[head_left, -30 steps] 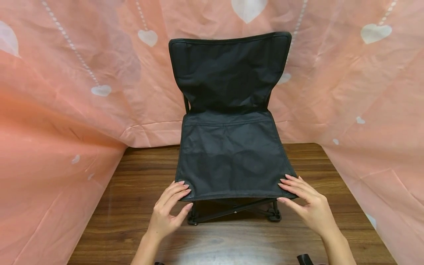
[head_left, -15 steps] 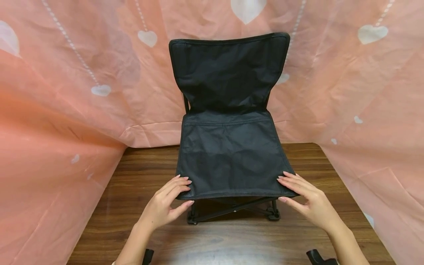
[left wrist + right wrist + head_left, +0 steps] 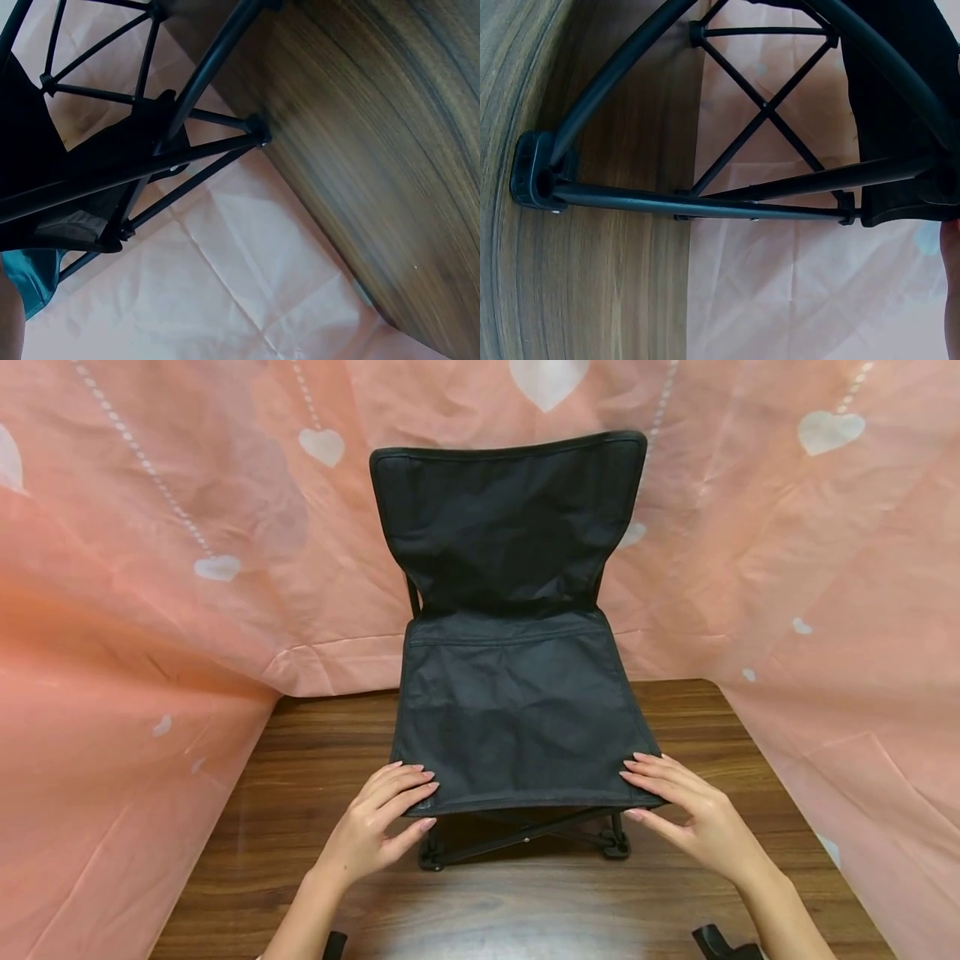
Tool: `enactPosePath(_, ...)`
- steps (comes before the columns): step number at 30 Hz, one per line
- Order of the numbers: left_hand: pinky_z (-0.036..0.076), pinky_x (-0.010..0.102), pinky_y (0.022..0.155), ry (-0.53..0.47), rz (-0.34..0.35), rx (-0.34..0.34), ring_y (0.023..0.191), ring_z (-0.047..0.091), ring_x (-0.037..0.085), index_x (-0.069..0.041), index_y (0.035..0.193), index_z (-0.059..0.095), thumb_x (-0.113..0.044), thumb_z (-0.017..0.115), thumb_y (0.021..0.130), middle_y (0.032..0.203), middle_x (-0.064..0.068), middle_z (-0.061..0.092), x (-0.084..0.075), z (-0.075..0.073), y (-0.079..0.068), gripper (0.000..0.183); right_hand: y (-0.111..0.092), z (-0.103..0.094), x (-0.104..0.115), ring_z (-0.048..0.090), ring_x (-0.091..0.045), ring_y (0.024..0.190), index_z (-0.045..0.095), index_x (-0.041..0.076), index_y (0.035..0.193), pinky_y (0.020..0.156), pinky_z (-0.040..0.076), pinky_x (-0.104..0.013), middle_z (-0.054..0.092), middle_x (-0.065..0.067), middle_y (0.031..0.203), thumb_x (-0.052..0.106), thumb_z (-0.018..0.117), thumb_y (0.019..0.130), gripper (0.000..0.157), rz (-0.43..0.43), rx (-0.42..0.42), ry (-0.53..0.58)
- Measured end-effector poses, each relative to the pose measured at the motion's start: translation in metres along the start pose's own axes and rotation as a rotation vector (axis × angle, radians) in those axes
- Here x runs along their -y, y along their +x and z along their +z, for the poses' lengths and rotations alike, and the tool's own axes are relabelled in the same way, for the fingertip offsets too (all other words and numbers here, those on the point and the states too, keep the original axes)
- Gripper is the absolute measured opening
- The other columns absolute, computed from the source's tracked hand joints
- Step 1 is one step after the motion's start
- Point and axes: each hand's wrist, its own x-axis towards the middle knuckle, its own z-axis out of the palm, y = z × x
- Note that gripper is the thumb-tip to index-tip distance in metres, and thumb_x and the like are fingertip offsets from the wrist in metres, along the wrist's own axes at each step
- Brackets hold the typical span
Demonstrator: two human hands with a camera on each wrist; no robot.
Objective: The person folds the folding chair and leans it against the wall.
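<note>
A black folding chair (image 3: 517,710) stands unfolded on a wooden surface, its backrest (image 3: 510,522) upright at the far side. My left hand (image 3: 371,818) rests its fingers on top of the seat's front left corner, the thumb spread just below the front edge. At the front right corner, my right hand (image 3: 697,814) lies in much the same way, fingers on the fabric and thumb below the edge. The left wrist view shows the chair's crossed tubes (image 3: 210,67) from the side. In the right wrist view, a leg's plastic foot (image 3: 544,169) stands on the wood.
Pink curtains (image 3: 150,635) with white hearts hang behind the chair and along both sides. The brown wood-grain surface (image 3: 510,902) extends in front of the chair. Black end pieces (image 3: 712,941) show near both forearms at the bottom of the head view.
The forearms have spread slightly outward, and both hands stay at the seat's front corners. The whole head view has shifted slightly, placing the chair a little farther left.
</note>
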Motion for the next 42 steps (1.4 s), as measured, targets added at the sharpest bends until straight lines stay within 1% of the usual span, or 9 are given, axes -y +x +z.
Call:
enactPosePath(5, 0.038, 0.038, 0.115, -0.006, 0.006, 0.006, 0.114, 0.061, 0.031, -0.001, 0.114, 0.069, -0.029, 0.064, 0.094, 0.115, 0.014, 0.069, 0.001, -0.002, -0.001, 0.035, -0.002, 0.0, 0.002, 0.053, -0.01, 0.129, 0.07, 0.001, 0.115, 0.119, 0.03, -0.023, 0.067, -0.013, 0.122, 0.038, 0.069, 0.087, 0.047, -0.001, -0.001, -0.002)
enactPosePath(12, 0.041, 0.037, 0.113, -0.117, 0.014, 0.037, 0.121, 0.06, 0.027, 0.0, 0.114, 0.07, -0.021, 0.074, 0.085, 0.116, 0.015, 0.07, 0.01, -0.014, 0.001, 0.036, 0.001, -0.007, -0.003, 0.052, -0.012, 0.131, 0.071, -0.001, 0.113, 0.116, 0.034, -0.02, 0.067, -0.008, 0.125, 0.043, 0.064, 0.089, 0.05, -0.079, 0.023, 0.007)
enactPosePath(17, 0.043, 0.035, 0.112, -0.152, 0.038, 0.075, 0.122, 0.061, 0.024, -0.002, 0.114, 0.071, -0.02, 0.07, 0.088, 0.117, 0.014, 0.07, 0.015, -0.021, 0.002, 0.031, 0.002, -0.012, -0.007, 0.049, -0.013, 0.135, 0.07, 0.0, 0.114, 0.117, 0.032, -0.019, 0.065, -0.007, 0.129, 0.043, 0.063, 0.088, 0.051, -0.11, 0.084, 0.018)
enactPosePath(20, 0.042, 0.034, 0.112, -0.169, 0.049, 0.082, 0.123, 0.06, 0.023, -0.002, 0.114, 0.071, -0.02, 0.068, 0.09, 0.117, 0.015, 0.07, 0.017, -0.023, 0.001, 0.03, 0.004, -0.017, -0.009, 0.047, -0.012, 0.136, 0.069, 0.0, 0.117, 0.118, 0.03, -0.019, 0.063, -0.008, 0.131, 0.043, 0.063, 0.088, 0.052, -0.119, 0.141, 0.033)
enactPosePath(24, 0.041, 0.034, 0.113, -0.196, 0.035, 0.075, 0.125, 0.059, 0.022, -0.002, 0.113, 0.072, -0.021, 0.066, 0.09, 0.118, 0.014, 0.07, 0.018, -0.023, -0.001, 0.03, 0.008, -0.022, -0.011, 0.048, -0.011, 0.135, 0.068, 0.002, 0.118, 0.116, 0.032, -0.016, 0.063, -0.008, 0.132, 0.043, 0.059, 0.091, 0.05, -0.155, 0.192, 0.015)
enactPosePath(29, 0.041, 0.035, 0.113, -0.215, 0.017, 0.058, 0.125, 0.058, 0.022, -0.002, 0.111, 0.072, -0.019, 0.068, 0.088, 0.119, 0.014, 0.069, 0.019, -0.022, -0.002, 0.029, 0.011, -0.023, -0.013, 0.051, -0.008, 0.132, 0.069, 0.002, 0.116, 0.112, 0.035, -0.014, 0.064, -0.007, 0.131, 0.042, 0.056, 0.094, 0.048, -0.199, 0.184, -0.016)
enactPosePath(32, 0.041, 0.034, 0.112, -0.197, 0.014, 0.056, 0.124, 0.059, 0.022, -0.003, 0.112, 0.072, -0.016, 0.07, 0.086, 0.119, 0.013, 0.069, 0.017, -0.023, -0.002, 0.029, 0.011, -0.021, -0.013, 0.051, -0.008, 0.132, 0.069, 0.001, 0.116, 0.111, 0.036, -0.014, 0.065, -0.008, 0.13, 0.041, 0.057, 0.093, 0.048, -0.199, 0.169, -0.01)
enactPosePath(37, 0.044, 0.03, 0.11, -0.151, 0.021, 0.072, 0.123, 0.061, 0.021, -0.005, 0.113, 0.072, -0.019, 0.068, 0.088, 0.119, 0.012, 0.07, 0.015, -0.028, -0.002, 0.029, 0.01, -0.019, -0.013, 0.053, -0.006, 0.129, 0.07, 0.002, 0.115, 0.108, 0.038, -0.011, 0.067, -0.008, 0.127, 0.042, 0.056, 0.093, 0.048, -0.203, 0.147, -0.03)
enactPosePath(42, 0.045, 0.028, 0.109, -0.143, 0.031, 0.078, 0.123, 0.061, 0.02, -0.005, 0.113, 0.072, -0.019, 0.068, 0.088, 0.119, 0.012, 0.07, 0.014, -0.029, -0.001, 0.029, 0.011, -0.019, -0.013, 0.054, -0.005, 0.128, 0.072, 0.0, 0.111, 0.106, 0.04, -0.011, 0.068, -0.008, 0.125, 0.041, 0.059, 0.091, 0.047, -0.217, 0.113, -0.018)
